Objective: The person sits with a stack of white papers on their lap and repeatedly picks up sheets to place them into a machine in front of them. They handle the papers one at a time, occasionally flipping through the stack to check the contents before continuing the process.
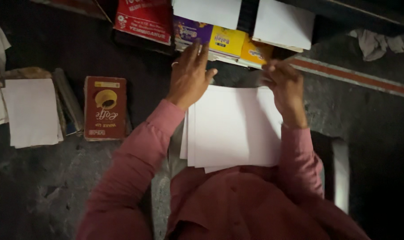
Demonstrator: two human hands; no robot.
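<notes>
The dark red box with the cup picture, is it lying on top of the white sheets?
No, the dark red box lies apart on the dark floor, left of the white sheets.

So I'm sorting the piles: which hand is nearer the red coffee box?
Left. The left hand sits just right of the red coffee box; the right hand is farther, across the white paper stack.

Both hands reach forward — left hand spread, right hand curled

Dim overall, floor nearly black at the left, right and near edges. Light falls from above on the centre: white paper stack almost blown out, no detail. Right hand motion-blurred. Soft focus throughout, compression noise in shadows.
</notes>
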